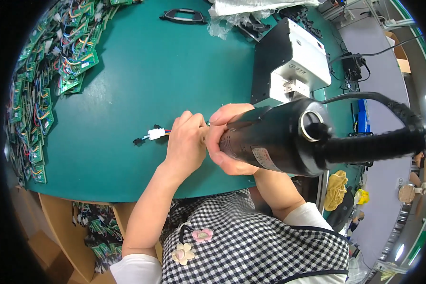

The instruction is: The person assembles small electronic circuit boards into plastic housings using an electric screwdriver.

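A black cylindrical electric screwdriver point(269, 139) lies across the middle of the view, its thick cable end toward the right. The fingers of my right hand point(227, 142) are wrapped round its front end. Right beside it, my left hand point(187, 142) is closed with its fingertips close to the tool's tip. Out of the left side of that hand come coloured wires with a white connector plug point(155, 134) and small black plugs point(138, 141). Whatever these wires lead to is hidden inside the hand, and so is the screwdriver's tip.
Green circuit boards with wires point(78, 61) are heaped along the left of the green table point(127, 90). A black-and-white machine point(293, 61) stands at the back right. Behind lie a black plastic frame point(183, 16) and plastic wrap point(222, 23). A wooden shelf point(63, 232) holds more boards below.
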`<state>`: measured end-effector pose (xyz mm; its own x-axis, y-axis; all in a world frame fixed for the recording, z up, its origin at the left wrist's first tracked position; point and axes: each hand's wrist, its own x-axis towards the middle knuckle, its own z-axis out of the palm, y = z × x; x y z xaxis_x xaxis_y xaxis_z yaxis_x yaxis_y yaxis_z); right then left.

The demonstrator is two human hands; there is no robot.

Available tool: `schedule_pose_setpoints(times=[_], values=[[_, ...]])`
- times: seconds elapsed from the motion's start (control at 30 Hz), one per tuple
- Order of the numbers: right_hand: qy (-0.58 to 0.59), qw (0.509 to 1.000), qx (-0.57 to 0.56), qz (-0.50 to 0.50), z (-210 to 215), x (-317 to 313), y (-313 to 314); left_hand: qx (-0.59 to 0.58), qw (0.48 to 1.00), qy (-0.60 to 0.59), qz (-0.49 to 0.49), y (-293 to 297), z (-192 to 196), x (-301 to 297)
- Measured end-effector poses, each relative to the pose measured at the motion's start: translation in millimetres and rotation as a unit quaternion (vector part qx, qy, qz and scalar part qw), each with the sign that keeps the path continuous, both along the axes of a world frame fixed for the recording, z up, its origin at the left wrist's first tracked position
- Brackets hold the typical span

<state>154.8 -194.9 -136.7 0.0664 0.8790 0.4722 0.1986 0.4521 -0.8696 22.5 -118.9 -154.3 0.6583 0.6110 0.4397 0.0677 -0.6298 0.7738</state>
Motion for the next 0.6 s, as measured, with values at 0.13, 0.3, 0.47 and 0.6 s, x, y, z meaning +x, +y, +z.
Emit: schedule_pose_setpoints(times=[0.13,0.3,0.47,0.6], values=[[0.098,0.994,-0.016,-0.048,50,-17,0,0.046,0.997,0.068,0.000,1,21,-5],[0.284,0.938,0.167,-0.105,85,24,-16,0.035,0.996,0.046,0.071,72,51,-33],[0.317,0.926,0.130,-0.159,58,43,-36,-0.002,0.958,0.281,-0.059,144,66,-17],[0.366,0.914,0.105,-0.141,39,45,-37,0.140,0.971,0.192,0.035,195,64,47]])
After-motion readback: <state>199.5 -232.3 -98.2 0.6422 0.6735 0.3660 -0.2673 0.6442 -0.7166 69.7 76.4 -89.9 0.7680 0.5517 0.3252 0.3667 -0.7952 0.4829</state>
